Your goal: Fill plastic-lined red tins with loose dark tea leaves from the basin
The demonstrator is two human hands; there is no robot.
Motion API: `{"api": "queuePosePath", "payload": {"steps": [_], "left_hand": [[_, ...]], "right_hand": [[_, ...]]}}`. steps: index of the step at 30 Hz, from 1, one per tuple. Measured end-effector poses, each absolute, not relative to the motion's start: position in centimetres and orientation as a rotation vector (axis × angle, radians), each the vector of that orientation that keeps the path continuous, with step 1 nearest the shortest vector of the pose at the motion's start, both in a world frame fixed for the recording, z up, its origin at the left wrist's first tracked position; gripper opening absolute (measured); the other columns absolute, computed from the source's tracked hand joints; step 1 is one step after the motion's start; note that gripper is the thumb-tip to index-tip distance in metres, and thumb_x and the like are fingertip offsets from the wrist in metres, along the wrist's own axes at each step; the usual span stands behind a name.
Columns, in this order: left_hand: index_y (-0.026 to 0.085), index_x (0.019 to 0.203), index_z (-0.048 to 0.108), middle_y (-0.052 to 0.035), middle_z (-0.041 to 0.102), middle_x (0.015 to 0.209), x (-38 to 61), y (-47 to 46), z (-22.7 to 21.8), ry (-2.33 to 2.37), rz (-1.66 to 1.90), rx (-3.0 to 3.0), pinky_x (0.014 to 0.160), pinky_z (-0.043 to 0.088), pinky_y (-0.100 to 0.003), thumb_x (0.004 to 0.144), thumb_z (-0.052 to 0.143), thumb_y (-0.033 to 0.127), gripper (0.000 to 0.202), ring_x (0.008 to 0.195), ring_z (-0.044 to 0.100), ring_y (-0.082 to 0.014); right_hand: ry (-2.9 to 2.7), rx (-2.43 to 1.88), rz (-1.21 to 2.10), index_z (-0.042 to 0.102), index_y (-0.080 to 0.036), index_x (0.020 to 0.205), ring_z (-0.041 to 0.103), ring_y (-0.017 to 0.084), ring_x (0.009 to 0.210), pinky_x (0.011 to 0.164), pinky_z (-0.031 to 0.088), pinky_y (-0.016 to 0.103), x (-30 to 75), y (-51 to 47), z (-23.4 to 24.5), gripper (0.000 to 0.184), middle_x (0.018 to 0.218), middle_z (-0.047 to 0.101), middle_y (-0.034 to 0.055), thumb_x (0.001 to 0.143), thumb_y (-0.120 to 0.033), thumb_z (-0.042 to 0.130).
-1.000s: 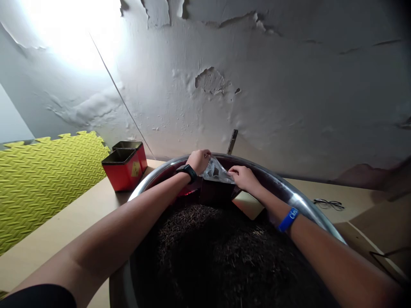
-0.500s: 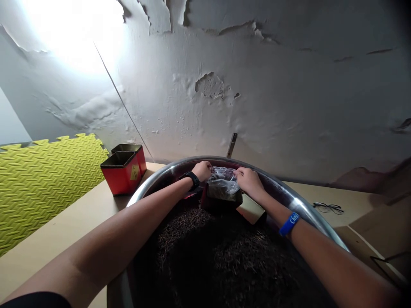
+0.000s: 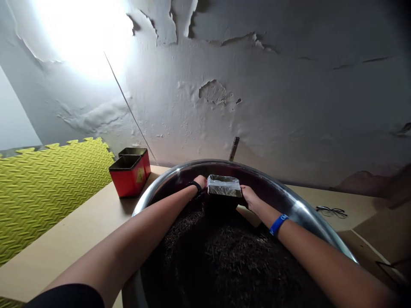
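Note:
My left hand (image 3: pixel 201 182) is closed on the left side of a square-mouthed tin (image 3: pixel 221 202). At its right side, my right hand (image 3: pixel 249 197) grips it too, thumb near the rim. A clear plastic bag (image 3: pixel 224 187) lines the tin, its edge folded over the rim. The tin is in the far part of a wide metal basin (image 3: pixel 305 203). Dark, dry loose bits like tea leaves (image 3: pixel 240 256) cover the basin's bottom. A pale gold flat piece (image 3: pixel 249 216) lies beside the tin, partly hidden under my right hand.
Two red tins (image 3: pixel 128 177) stand open on the wooden table (image 3: pixel 80 226) at left, by a yellow foam mat (image 3: pixel 54 184). Eyeglasses (image 3: pixel 331 211) lie right of the basin, near a cardboard box (image 3: pixel 375 231). Behind is a peeling wall (image 3: pixel 272 107).
Both hands have moved from the bag's edges down to the tin's sides. The bag, bunched above the mouth before, now lies folded over the rim. The view has shifted slightly.

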State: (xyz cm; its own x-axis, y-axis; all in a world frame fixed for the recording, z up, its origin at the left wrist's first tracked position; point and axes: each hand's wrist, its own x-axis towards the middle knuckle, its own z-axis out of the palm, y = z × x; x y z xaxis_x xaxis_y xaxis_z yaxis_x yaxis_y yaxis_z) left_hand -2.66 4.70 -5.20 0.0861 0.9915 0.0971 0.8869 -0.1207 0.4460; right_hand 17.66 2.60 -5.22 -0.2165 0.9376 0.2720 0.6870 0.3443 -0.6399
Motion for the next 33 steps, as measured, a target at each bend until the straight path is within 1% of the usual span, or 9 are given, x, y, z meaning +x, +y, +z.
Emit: {"api": "queuePosePath", "payload": {"steps": [3,6,10,13,15,17,21,27,33], "left_hand": [[0.01,0.084,0.061,-0.0096,0.064,0.076,-3.1,4.4,-4.2,1.922,0.598,2.14,0.06,0.044,-0.022,0.075,0.049,0.017,0.017,0.072,0.06,-0.0171],[0.013,0.092,0.058,-0.0122,0.063,0.093,-3.5,4.2,-1.6,1.918,0.704,2.222,0.071,0.044,-0.026,0.077,0.046,0.021,0.02,0.086,0.059,-0.0194],[0.014,0.097,0.057,-0.0063,0.065,0.08,-3.6,3.5,2.2,1.66,0.584,2.231,0.057,0.044,-0.021,0.079,0.045,0.04,0.034,0.063,0.06,-0.0142],[0.016,0.098,0.06,-0.0044,0.065,0.081,-3.5,2.8,3.6,1.405,0.305,2.416,0.056,0.042,-0.021,0.065,0.058,0.052,0.049,0.065,0.059,-0.0154],[0.017,0.099,0.061,-0.0046,0.063,0.091,-3.5,2.7,3.5,1.362,0.247,2.612,0.063,0.042,-0.021,0.052,0.068,0.05,0.057,0.077,0.057,-0.018],[0.018,0.1,0.062,-0.0054,0.062,0.098,-3.4,2.8,3.0,1.384,0.255,2.711,0.068,0.041,-0.021,0.047,0.073,0.044,0.06,0.084,0.056,-0.0194],[0.018,0.095,0.064,-0.0039,0.063,0.092,-3.2,3.4,2.1,1.452,0.21,2.689,0.065,0.04,-0.021,0.05,0.072,0.038,0.049,0.08,0.055,-0.0178],[0.018,0.076,0.064,0.0003,0.062,0.072,-2.8,3.2,1.8,1.468,0.297,2.748,0.053,0.033,-0.02,0.059,0.061,0.027,0.02,0.065,0.053,-0.0132],[0.018,0.069,0.063,-0.004,0.063,0.071,-1.5,2.3,0.9,1.645,0.444,2.834,0.057,0.037,-0.023,0.065,0.049,0.017,0.014,0.065,0.057,-0.0162]], "right_hand": [[-1.968,-1.473,0.332,0.059,-0.016,0.08,0.052,0.016,0.051,0.049,0.039,0.027,18.4,2.6,-3.7,0.014,0.053,0.056,0.0028,0.075,-0.019,0.045],[-1.996,-1.422,0.143,0.057,-0.018,0.087,0.055,0.019,0.073,0.066,0.04,0.03,19.4,2.5,-0.9,0.016,0.078,0.061,0.0065,0.074,-0.022,0.049],[-2.203,-1.259,0.132,0.06,-0.021,0.084,0.055,0.017,0.083,0.076,0.039,0.027,19.7,1.9,1.6,0.022,0.086,0.062,0.0039,0.079,-0.037,0.046],[-2.47,-1.14,0.22,0.057,-0.02,0.105,0.053,0.02,0.094,0.081,0.039,0.029,19.6,1.7,1.4,0.045,0.104,0.058,0.0064,0.067,-0.044,0.06],[-2.534,-1.143,0.221,0.049,-0.018,0.118,0.048,0.023,0.103,0.086,0.038,0.031,19.6,2.0,0.9,0.068,0.115,0.051,0.0091,0.058,-0.043,0.068],[-2.509,-1.202,0.2,0.047,-0.016,0.121,0.048,0.021,0.102,0.086,0.038,0.03,19.6,2.3,0.4,0.071,0.115,0.049,0.0097,0.057,-0.038,0.07],[-2.436,-1.315,0.181,0.051,-0.013,0.112,0.053,0.015,0.083,0.071,0.042,0.024,19.1,2.6,-0.1,0.056,0.1,0.054,0.0081,0.061,-0.028,0.068],[-2.431,-1.38,0.074,0.057,-0.018,0.074,0.051,0.011,0.061,0.055,0.034,0.021,18.1,1.9,-0.3,0.009,0.071,0.058,0.0002,0.068,-0.023,0.061],[-2.349,-1.456,-0.157,0.053,-0.018,0.073,0.054,0.015,0.07,0.059,0.03,0.024,17.7,0.8,-0.1,0.007,0.079,0.06,0.0042,0.077,-0.024,0.05]]}}
